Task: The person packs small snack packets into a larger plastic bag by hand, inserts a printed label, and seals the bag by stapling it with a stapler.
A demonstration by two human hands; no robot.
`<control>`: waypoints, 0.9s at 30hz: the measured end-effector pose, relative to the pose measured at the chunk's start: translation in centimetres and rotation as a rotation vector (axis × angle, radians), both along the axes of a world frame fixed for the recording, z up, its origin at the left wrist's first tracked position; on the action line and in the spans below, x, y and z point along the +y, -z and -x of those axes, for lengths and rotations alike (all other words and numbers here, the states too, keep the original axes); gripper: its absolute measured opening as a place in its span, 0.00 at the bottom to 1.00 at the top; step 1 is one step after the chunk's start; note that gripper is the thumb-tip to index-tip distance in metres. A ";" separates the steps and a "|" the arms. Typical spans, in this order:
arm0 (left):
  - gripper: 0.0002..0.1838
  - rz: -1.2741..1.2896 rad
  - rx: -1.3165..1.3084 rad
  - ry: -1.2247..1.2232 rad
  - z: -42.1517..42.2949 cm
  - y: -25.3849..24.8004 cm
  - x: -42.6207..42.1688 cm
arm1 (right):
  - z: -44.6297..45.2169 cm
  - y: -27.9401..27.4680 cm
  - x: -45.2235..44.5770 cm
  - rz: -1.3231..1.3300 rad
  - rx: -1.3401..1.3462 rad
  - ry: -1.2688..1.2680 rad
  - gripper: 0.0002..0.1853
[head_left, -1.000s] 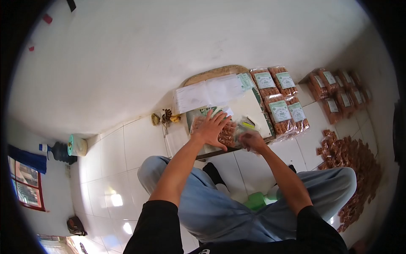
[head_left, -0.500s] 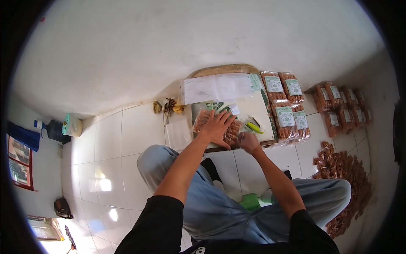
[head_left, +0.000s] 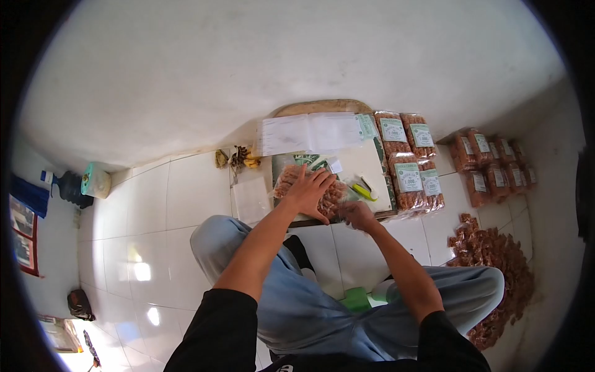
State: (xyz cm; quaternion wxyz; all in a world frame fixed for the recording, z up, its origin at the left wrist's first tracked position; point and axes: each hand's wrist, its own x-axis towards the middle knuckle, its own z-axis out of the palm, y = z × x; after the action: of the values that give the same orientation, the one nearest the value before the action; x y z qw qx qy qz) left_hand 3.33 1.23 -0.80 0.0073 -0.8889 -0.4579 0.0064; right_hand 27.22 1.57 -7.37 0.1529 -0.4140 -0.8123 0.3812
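Observation:
A clear plastic bag [head_left: 286, 180] filled with small reddish-brown pieces lies on the low board [head_left: 372, 155] in front of me. My left hand [head_left: 307, 191] presses flat on top of the bag with its fingers spread. At the bag's right end, my right hand [head_left: 358, 217] is closed, its fingers pinching the plastic edge; the exact grip is partly hidden. Just above my right hand rests a yellow-green cutter-like tool [head_left: 364, 191]. A small white paper slip [head_left: 334, 165] sits beyond my left fingertips.
Filled, labelled bags [head_left: 408, 177] stand at the board's right, with more packed bags [head_left: 480, 155] farther right. A pile of small wrapped pieces [head_left: 496, 273] covers floor near my right knee. Flat clear plastic sleeves [head_left: 310, 133] lie along the far edge. Bananas [head_left: 251, 162] are at left.
The view has shifted slightly, so everything sits a little more to the left. My left hand stays on the bag; my right hand has turned slightly at the bag's end.

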 end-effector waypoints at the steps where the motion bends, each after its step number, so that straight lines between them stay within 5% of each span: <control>1: 0.76 0.005 -0.007 -0.005 0.0 -0.1 0.0 | -0.8 -1.4 0.3 0.354 0.121 -0.016 0.11; 2: 0.76 0.011 -0.012 -0.008 0.0 -0.3 0.0 | -1.6 -2.7 0.4 0.707 0.245 -0.030 0.12; 8: 0.75 0.070 0.090 -0.010 -0.4 -1.9 0.2 | -9.8 -8.1 5.5 0.943 -0.051 -0.099 0.14; 10: 0.72 0.082 0.222 -0.005 -0.9 -3.5 0.4 | -10.9 -9.6 9.1 0.852 -0.413 0.070 0.18; 16: 0.60 0.234 0.438 -0.157 -3.9 -12.9 -2.6 | -7.2 -6.5 18.9 -0.221 -0.076 0.517 0.12; 18: 0.58 0.319 0.458 -0.204 -4.5 -15.5 -4.3 | -5.0 -5.1 21.7 -0.203 -0.063 0.573 0.12; 20: 0.52 0.400 0.187 -0.148 -4.6 -16.7 -5.5 | -3.1 -4.4 24.3 -0.159 -0.092 0.626 0.16; 24: 0.46 0.549 -0.015 -0.223 -4.7 -14.5 -5.1 | -0.6 -4.0 24.9 -0.055 -0.127 0.683 0.21; 27: 0.47 0.545 -0.025 -0.193 -5.4 -14.1 -4.5 | 0.3 -3.1 25.8 -0.255 -0.196 0.718 0.25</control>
State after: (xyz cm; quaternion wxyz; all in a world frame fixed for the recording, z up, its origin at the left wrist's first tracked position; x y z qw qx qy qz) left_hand 8.72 -3.31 13.27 -0.2382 -0.8104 -0.5219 0.1188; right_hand 26.94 27.38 -4.32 0.2483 -0.6841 -0.6673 0.1582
